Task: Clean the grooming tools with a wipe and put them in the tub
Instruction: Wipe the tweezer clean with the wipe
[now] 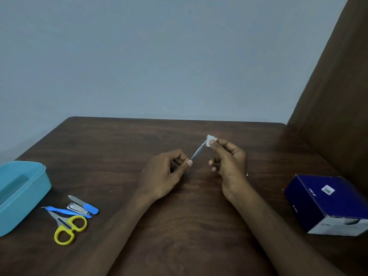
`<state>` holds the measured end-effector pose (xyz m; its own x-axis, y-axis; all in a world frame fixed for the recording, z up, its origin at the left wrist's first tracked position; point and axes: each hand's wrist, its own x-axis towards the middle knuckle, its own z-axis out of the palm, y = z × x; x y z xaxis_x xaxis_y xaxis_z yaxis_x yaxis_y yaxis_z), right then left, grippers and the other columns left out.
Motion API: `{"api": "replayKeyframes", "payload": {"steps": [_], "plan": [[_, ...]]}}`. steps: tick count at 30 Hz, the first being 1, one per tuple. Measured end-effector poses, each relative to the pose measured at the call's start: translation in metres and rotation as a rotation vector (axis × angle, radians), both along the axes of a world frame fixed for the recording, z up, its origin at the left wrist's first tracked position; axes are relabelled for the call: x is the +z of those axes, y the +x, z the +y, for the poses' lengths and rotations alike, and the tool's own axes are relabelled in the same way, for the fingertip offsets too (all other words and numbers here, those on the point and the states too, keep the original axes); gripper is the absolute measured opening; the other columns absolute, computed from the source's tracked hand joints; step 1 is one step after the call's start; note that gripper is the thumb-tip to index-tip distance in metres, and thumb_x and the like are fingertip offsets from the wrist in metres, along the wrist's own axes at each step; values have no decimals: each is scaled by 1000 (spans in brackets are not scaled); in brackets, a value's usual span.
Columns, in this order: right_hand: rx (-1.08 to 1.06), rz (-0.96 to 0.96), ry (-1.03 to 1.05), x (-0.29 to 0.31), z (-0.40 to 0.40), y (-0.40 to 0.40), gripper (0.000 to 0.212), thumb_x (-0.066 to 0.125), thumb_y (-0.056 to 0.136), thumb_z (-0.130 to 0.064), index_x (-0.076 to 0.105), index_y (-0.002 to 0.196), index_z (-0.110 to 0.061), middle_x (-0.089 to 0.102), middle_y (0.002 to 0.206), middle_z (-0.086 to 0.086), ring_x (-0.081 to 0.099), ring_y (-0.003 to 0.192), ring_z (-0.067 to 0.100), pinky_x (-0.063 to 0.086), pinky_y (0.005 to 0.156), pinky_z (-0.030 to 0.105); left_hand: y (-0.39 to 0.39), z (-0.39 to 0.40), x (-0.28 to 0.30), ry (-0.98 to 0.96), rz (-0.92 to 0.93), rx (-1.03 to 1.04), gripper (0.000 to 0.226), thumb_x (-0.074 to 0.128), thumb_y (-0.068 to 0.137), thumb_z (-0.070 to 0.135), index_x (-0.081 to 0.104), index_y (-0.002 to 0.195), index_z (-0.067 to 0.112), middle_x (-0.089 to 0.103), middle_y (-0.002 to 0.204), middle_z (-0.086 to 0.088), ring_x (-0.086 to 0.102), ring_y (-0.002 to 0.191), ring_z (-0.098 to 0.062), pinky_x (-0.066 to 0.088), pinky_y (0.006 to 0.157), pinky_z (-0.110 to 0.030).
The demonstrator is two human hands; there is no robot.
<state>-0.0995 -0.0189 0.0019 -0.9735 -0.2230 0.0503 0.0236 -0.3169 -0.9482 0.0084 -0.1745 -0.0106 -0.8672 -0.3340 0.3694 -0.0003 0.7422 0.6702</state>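
Your left hand (pixel 166 172) pinches the tweezers (pixel 197 151) above the desk (pixel 179 216); your right hand (pixel 229 162) pinches a wipe (pixel 210 140) around their tip. Tub (pixel 22 194) far left, scissors (pixel 65 228) beside it.

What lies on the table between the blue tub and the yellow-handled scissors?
In the head view, nothing lies between the blue plastic tub and the yellow-handled scissors; only a narrow strip of bare dark wooden table shows there.

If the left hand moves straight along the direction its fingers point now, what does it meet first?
Probably the right hand. The left hand points right along the tweezers toward the wipe pinched there, though depth is unclear.
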Motion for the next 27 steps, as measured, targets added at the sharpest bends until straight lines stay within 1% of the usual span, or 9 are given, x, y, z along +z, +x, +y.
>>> {"api": "replayKeyframes", "payload": {"steps": [3,6,10,12,15,19,21,24,27], "plan": [[-28,0,1,-1,1,-2,10,79,94,-12,78,104,-11,82,94,-2,51,43,8,38,39,20,1,0,1,6,8,-9,22,68,102,48,66,86,34,75,83,22,69,72,0,55,68,-32],[-35,19,10,-1,0,0,8,81,93,-14,77,100,-13,83,97,1,50,42,8,38,39,20,0,1,1,19,16,-15,21,69,101,47,67,85,35,75,82,23,70,73,1,57,69,-34],[6,18,16,2,0,3,6,78,94,-11,78,100,-13,79,86,-5,51,45,8,36,39,19,0,-1,-1,-8,9,0,19,69,101,48,69,88,35,75,84,25,70,76,3,52,65,-28],[38,12,18,4,0,4,5,76,95,-11,77,97,-16,77,82,-6,52,45,8,34,40,19,0,-2,-2,-11,7,-1,18,69,101,49,70,89,36,75,85,26,70,78,4,51,65,-27],[88,-2,29,7,0,7,9,74,97,-14,77,89,-18,76,83,-7,52,45,9,32,40,20,-1,-3,-2,-10,2,-7,17,68,101,51,69,89,38,75,86,26,70,78,4,55,68,-29],[112,-24,22,11,3,11,14,73,97,-16,77,84,-19,75,86,-6,50,45,10,30,41,20,0,-1,0,-21,-18,-7,17,67,101,52,69,90,39,75,87,27,70,79,6,56,70,-30],[118,-41,11,14,5,11,16,72,97,-18,76,82,-20,74,84,-7,50,45,10,29,43,22,0,-1,0,-5,-26,-8,17,67,101,52,69,90,39,75,87,27,69,79,6,57,72,-32],[155,-19,41,15,5,14,17,68,100,-19,74,84,-19,72,76,-11,49,44,11,28,43,22,0,-1,1,40,-21,-4,19,67,101,53,70,89,38,75,87,27,69,76,6,60,75,-38],[173,-11,41,15,6,15,17,65,100,-23,75,87,-18,71,80,-10,49,46,11,29,44,22,0,0,2,40,-26,3,21,66,101,53,70,89,36,75,87,27,69,78,6,61,76,-39]]}}
